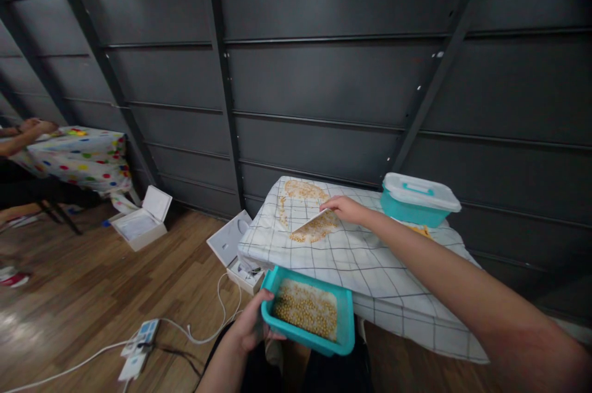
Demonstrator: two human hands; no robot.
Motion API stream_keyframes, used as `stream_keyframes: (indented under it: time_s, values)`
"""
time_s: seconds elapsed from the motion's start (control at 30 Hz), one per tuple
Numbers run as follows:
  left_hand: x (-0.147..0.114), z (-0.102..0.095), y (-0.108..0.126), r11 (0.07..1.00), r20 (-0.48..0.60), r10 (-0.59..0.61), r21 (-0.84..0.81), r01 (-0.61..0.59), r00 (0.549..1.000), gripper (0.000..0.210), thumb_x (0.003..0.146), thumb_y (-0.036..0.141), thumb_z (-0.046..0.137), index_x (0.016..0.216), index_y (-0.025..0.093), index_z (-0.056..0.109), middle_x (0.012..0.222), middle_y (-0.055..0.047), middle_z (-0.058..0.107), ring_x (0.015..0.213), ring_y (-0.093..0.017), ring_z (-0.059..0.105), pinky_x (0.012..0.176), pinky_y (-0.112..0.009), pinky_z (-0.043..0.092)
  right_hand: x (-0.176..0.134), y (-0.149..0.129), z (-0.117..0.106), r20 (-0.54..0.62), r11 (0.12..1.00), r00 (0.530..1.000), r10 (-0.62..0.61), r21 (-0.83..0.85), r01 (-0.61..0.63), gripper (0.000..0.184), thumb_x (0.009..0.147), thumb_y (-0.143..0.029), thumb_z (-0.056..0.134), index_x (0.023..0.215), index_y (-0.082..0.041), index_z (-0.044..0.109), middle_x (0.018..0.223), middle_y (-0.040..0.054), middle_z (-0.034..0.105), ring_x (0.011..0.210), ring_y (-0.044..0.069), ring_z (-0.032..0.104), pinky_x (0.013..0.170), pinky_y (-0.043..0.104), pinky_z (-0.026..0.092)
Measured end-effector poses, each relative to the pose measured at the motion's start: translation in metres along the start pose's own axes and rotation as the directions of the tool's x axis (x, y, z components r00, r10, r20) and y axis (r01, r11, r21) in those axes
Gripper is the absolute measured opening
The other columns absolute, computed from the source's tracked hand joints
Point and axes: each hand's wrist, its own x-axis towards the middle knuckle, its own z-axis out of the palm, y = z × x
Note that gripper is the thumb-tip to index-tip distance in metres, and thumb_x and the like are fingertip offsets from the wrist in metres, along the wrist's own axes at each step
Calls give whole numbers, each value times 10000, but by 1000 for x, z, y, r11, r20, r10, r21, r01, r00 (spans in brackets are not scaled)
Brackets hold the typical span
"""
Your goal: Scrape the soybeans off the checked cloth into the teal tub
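Observation:
My left hand (252,322) grips the left wall of a teal plastic bin (348,319), thumb over the rim. The bin sits just below the table's front edge, with small round yellow beans (305,313), like soybeans, spread over its floor. Over the table, my right hand (341,206) is closed on one end of a thin, flat white card (309,221). Its lower edge slants down to the cloth, among loose beans (319,234). Farther back, another patch of beans (305,189) lies on the checked tablecloth (351,257).
A teal box with a white lid (419,192) stands at the table's right, beside something yellow (420,231). Open white boxes (141,223), a power strip (139,350) and cables lie on the floor. Another person's hands (39,126) are over a dotted-cloth table (83,155). A dark panelled wall rises behind.

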Motion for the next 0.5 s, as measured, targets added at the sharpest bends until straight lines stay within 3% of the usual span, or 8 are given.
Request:
stream_keyframes:
  time_s: [0.23, 0.5]
  values:
    - [2, 19, 4, 996, -40, 6, 88, -2, 999, 513, 763, 469, 533, 1180, 171, 537, 881, -97, 692, 754, -287, 681, 633, -399, 541, -23, -18, -5, 0, 997, 997, -72, 19, 72, 499, 704, 51, 418, 976, -208, 746, 1006, 37, 744, 954, 174, 660, 904, 315, 473]
    - [-2, 27, 3, 992, -52, -5, 128, 12, 999, 516, 774, 488, 501, 1168, 158, 545, 878, -105, 696, 776, -297, 678, 689, -434, 536, -41, -43, -9, 43, 970, 971, -234, 72, 231, 511, 685, 53, 384, 955, -199, 737, 951, 37, 736, 916, 150, 652, 883, 306, 469]
